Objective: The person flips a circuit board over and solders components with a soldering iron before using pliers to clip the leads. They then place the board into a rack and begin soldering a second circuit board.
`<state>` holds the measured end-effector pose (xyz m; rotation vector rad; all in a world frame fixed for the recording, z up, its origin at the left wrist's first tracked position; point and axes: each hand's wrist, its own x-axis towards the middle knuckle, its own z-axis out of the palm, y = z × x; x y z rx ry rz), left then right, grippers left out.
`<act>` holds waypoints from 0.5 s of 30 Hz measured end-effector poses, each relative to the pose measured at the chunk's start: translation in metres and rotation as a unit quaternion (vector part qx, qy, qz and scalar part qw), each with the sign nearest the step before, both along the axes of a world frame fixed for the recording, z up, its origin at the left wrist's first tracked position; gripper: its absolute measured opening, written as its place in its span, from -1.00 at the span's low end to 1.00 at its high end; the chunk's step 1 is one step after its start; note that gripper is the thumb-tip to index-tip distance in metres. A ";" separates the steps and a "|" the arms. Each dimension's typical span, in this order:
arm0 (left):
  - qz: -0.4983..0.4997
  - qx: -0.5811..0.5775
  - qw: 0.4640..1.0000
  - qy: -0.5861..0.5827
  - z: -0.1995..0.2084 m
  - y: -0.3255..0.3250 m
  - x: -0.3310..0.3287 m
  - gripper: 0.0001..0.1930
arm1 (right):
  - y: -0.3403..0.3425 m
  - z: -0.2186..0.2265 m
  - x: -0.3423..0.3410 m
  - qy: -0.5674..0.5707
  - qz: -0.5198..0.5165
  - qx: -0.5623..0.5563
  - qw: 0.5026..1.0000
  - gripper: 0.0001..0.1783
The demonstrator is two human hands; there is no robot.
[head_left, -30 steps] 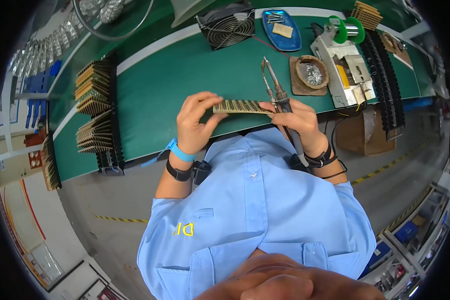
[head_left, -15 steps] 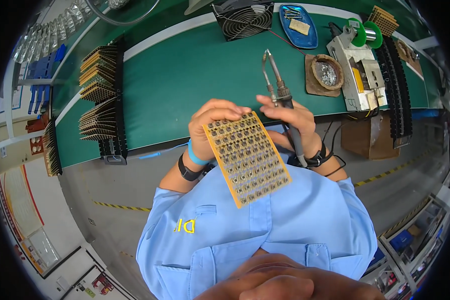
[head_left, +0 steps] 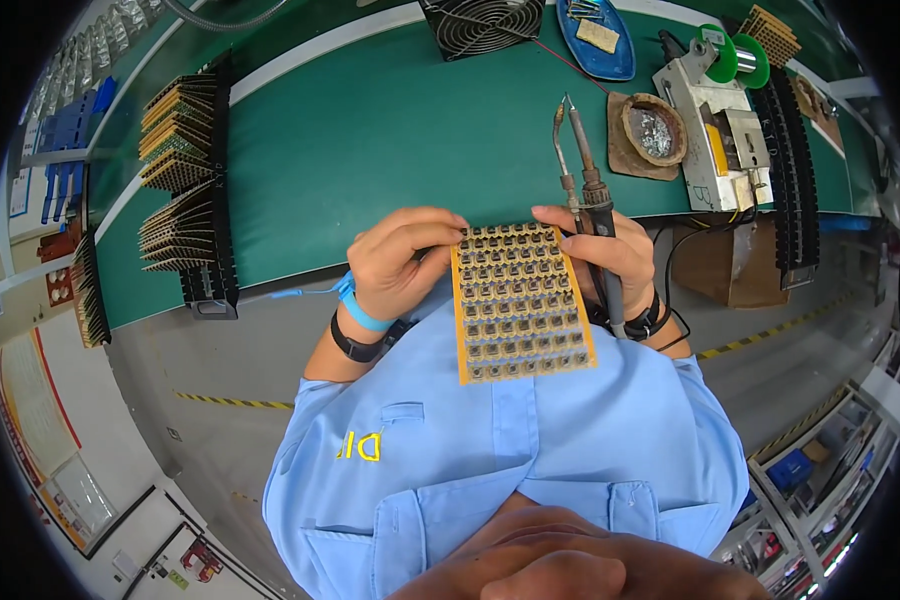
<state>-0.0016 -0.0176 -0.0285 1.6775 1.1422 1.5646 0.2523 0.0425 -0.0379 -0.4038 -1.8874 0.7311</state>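
A yellow-edged circuit board panel [head_left: 523,305] with rows of small dark square components is held up before my chest, its component side in view. My left hand [head_left: 402,262] pinches its upper left corner; a blue wrist strap and a dark band circle that wrist. My right hand [head_left: 620,262] is closed around a soldering iron [head_left: 598,215] with a thin feed tube alongside its barrel. The iron's tip points up and away, over the bench and apart from the panel. Fingers of the same hand also touch the panel's upper right edge.
A green bench [head_left: 370,140] stretches ahead. Racks of boards [head_left: 180,150] stand at left. At the back are a black fan [head_left: 485,25] and blue tray [head_left: 598,45]. To the right sit a round solder dish [head_left: 655,130], a metal soldering unit [head_left: 715,140] and a green wire spool [head_left: 735,58].
The panel has turned from a slant to nearly straight. My left hand has moved slightly left. My right hand and the iron have shifted right, and its fingers now meet the panel's edge.
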 end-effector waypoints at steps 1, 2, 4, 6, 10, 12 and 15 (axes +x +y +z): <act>-0.008 0.027 0.996 0.079 0.001 0.000 -0.006 -0.75 | -0.001 0.001 0.000 -0.008 0.004 -0.008 1.000 -0.57; -0.016 0.054 0.986 0.157 0.001 0.000 -0.008 -0.77 | -0.002 0.003 -0.002 -0.008 0.005 -0.010 1.000 -0.57; -0.002 0.058 0.988 0.145 0.001 0.000 -0.006 -0.78 | -0.002 0.011 -0.009 0.008 -0.016 -0.002 1.000 -0.55; 0.025 0.069 0.990 0.117 0.001 -0.001 -0.003 -0.81 | -0.004 0.014 -0.010 0.013 -0.029 0.002 1.000 -0.54; 0.003 0.056 0.990 0.127 0.001 -0.004 -0.005 -0.82 | -0.006 0.013 -0.006 -0.034 -0.033 -0.018 0.999 -0.61; 0.002 0.056 0.990 0.132 0.004 -0.004 -0.004 -0.81 | -0.006 0.010 0.002 -0.060 -0.005 -0.031 0.998 -0.61; -0.001 0.056 0.988 0.143 0.006 -0.003 -0.002 -0.79 | -0.006 0.010 0.001 -0.062 0.002 -0.030 0.998 -0.60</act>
